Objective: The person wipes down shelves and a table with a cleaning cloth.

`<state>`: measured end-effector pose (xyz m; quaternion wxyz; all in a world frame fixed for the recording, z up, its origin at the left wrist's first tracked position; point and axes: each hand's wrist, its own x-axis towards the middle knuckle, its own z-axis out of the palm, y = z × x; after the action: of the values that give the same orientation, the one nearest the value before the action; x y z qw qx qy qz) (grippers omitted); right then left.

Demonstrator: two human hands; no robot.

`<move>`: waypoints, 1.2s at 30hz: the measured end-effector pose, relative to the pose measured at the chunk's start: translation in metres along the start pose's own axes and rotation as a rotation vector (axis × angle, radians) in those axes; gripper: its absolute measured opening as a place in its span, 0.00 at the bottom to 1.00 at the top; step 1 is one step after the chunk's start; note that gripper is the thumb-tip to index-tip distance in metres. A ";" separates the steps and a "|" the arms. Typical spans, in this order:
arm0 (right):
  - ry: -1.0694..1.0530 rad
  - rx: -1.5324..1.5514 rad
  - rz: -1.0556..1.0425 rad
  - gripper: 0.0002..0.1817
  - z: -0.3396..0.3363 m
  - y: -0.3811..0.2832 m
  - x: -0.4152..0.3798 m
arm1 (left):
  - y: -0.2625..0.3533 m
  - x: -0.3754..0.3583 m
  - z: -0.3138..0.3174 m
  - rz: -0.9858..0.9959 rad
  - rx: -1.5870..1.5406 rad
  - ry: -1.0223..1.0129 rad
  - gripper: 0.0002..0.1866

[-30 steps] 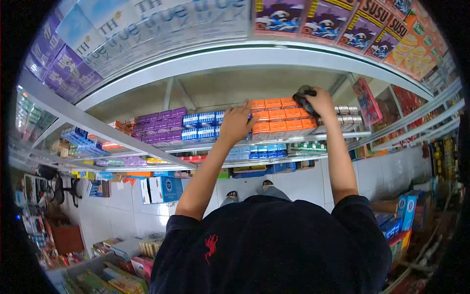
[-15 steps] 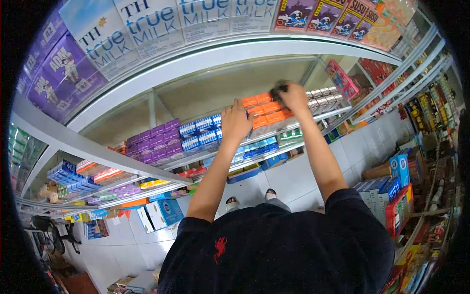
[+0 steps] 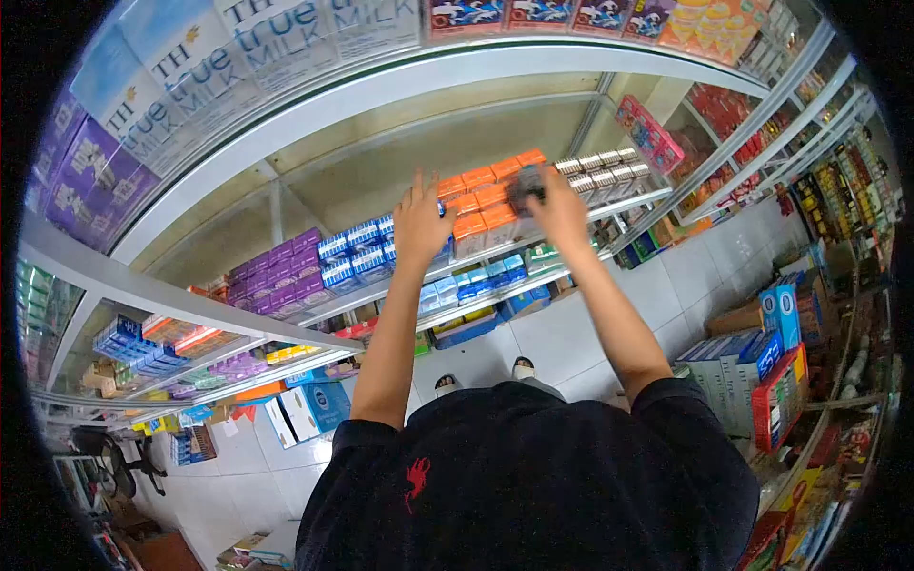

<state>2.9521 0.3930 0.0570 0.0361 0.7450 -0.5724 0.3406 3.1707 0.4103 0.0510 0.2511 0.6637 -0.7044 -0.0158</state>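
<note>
My right hand [image 3: 560, 211] is closed around a dark, bunched cloth [image 3: 526, 190], blurred by motion, over the right end of the orange drink cartons [image 3: 484, 196]. My left hand [image 3: 422, 226] has its fingers stretched out and lies where the orange cartons meet the blue-and-white cartons [image 3: 354, 255]; it appears to hold nothing. Part of both carton groups is hidden behind that hand. Farther left along the same shelf stand stacked purple cartons [image 3: 276, 276]. Right of my right hand are brown-and-white cartons [image 3: 600, 179].
Large milk packs [image 3: 257, 57] line the shelf above, behind a white shelf edge [image 3: 381, 107]. A pink box [image 3: 649, 133] leans at the shelf's right end. Light-blue cartons [image 3: 476, 283] fill the shelf below. Boxes [image 3: 728, 366] stand on the floor at right.
The view has shifted, so the shelf sits slightly differently in it. My right hand has brought the dark cloth lower, onto the front of the orange cartons. My left hand stays at their left end.
</note>
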 end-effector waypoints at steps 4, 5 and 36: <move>0.063 -0.036 0.297 0.26 -0.019 0.034 -0.008 | -0.002 0.000 0.005 0.037 0.013 -0.038 0.29; 0.109 -0.026 0.225 0.27 -0.012 0.027 -0.013 | -0.002 0.000 0.007 0.037 0.015 -0.042 0.29; 0.066 0.315 -0.017 0.30 0.022 0.019 -0.068 | 0.003 -0.004 0.003 0.068 0.136 -0.116 0.29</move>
<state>2.9383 0.4329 -0.0034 -0.0595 0.7347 -0.5042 0.4499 3.1665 0.4131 0.0479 0.1645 0.6530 -0.7393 0.0022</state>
